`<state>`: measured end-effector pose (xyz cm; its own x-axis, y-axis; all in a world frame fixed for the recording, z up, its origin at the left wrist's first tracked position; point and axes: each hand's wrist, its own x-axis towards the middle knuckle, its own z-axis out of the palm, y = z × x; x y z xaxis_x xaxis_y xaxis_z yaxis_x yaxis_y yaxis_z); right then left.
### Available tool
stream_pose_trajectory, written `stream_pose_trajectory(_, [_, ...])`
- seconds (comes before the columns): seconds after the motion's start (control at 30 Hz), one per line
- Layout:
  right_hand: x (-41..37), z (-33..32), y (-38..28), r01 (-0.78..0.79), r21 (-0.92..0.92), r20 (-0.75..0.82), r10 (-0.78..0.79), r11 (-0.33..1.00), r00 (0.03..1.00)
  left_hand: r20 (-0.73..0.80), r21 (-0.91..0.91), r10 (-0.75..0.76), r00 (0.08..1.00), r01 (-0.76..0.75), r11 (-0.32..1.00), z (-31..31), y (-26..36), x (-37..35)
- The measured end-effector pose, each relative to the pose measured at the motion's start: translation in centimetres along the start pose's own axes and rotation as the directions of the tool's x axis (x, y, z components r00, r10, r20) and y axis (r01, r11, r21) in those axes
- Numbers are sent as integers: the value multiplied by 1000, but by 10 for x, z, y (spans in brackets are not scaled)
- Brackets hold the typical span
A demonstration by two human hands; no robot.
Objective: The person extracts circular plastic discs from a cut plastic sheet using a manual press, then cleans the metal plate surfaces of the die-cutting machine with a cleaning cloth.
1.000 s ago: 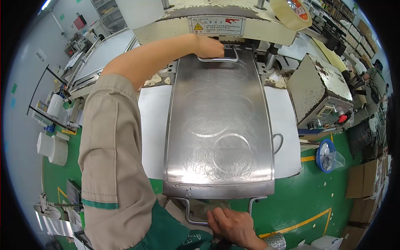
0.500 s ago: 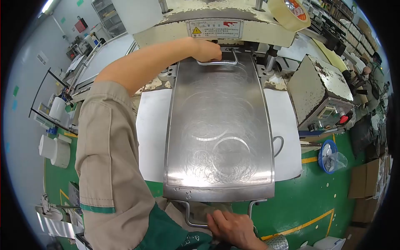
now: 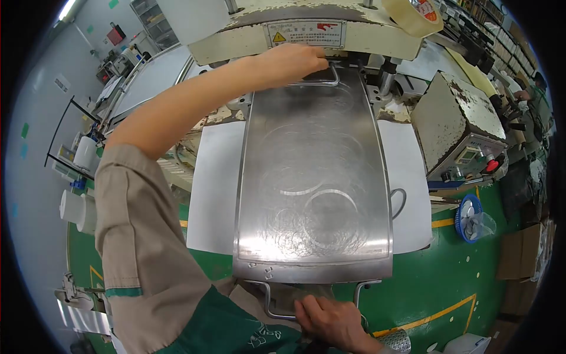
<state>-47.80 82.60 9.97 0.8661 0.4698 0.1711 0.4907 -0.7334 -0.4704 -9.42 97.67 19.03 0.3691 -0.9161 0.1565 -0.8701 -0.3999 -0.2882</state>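
Note:
A large metal plate (image 3: 312, 177) with circular scuff marks lies lengthwise in front of me, its far end at the press. Its near end carries a bent metal handle (image 3: 269, 301), and my right hand (image 3: 333, 321) is closed around that handle's crossbar. My left hand (image 3: 295, 62) reaches across to the far end, above the far handle (image 3: 336, 76) and just below the press head. Its fingers are curled and partly hidden, so whether they hold anything does not show.
The cream press head (image 3: 236, 47) with a warning label (image 3: 303, 34) overhangs the plate's far end. White sheets (image 3: 218, 189) flank the plate. A control box (image 3: 460, 130) with a red button stands at right. A blue basket (image 3: 467, 218) and cardboard boxes (image 3: 519, 253) are on the green floor.
My left hand has moved up and slightly right, off the far handle's left side toward the press head, and its elbow has swung left. My right hand stays at the near handle.

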Motion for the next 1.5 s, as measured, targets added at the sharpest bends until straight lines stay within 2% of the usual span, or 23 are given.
stream_pose_trajectory(0.03, [0,1,-1,3,-7,-10,-3,1000,1000,-200,10,43,979,-42,999,-5,10,-9])
stream_pose_trajectory(0.13, [1,1,-2,0,13,-19,0,1000,1000,44,377,142,989,-148,914,-4,33,-29])
stream_pose_trajectory(0.23, [-1,3,-3,7,-3,-64,-7,1000,998,177,693,86,981,-186,697,18,28,-32])
stream_pose_trajectory(0.27, [-1,3,-3,17,-23,-67,-19,1000,998,210,729,20,977,-170,663,24,29,-29])
stream_pose_trajectory(0.33, [-3,4,-2,29,-60,-75,-33,998,997,173,784,17,985,-148,603,33,28,-21])
stream_pose_trajectory(0.37, [-3,5,-2,36,-71,-98,-43,997,994,106,782,91,990,-140,608,34,26,-19])
stream_pose_trajectory(0.4, [-4,5,-2,36,-61,-108,-43,997,993,107,766,101,989,-147,626,36,23,-16])
stream_pose_trajectory(0.47, [-4,5,-2,45,-44,-124,-50,998,991,232,761,56,971,-217,611,28,27,-11])
stream_pose_trajectory(0.53, [-6,7,-1,49,-63,-127,-57,997,990,176,727,111,978,-205,655,29,23,-10])
stream_pose_trajectory(0.7, [-8,9,0,72,-82,-168,-85,994,982,220,773,19,975,-187,606,27,33,-10])
stream_pose_trajectory(0.73, [-8,10,0,75,-82,-173,-89,994,981,178,809,24,984,-161,565,29,33,-10])
stream_pose_trajectory(0.83, [-8,9,-1,81,-98,-187,-98,992,977,202,787,-27,979,-146,600,26,38,-11])
stream_pose_trajectory(0.97, [-10,11,-1,83,-113,-216,-106,990,971,80,742,30,996,-80,666,36,30,-11])
stream_pose_trajectory(1.07, [-10,12,1,104,-108,-234,-127,989,964,53,730,54,997,-75,679,41,26,-11])
stream_pose_trajectory(1.2, [-11,11,1,106,-120,-245,-133,987,960,164,636,54,985,-147,758,26,27,-17])
stream_pose_trajectory(1.3, [-11,10,1,105,-138,-234,-136,985,963,70,593,122,990,-139,793,34,19,-31])
stream_pose_trajectory(1.47, [-11,13,1,99,-121,-248,-127,988,960,78,453,61,995,-90,887,14,35,-51])
stream_pose_trajectory(1.5, [-9,11,0,108,-133,-247,-139,985,959,27,438,35,999,-43,898,12,39,-57])
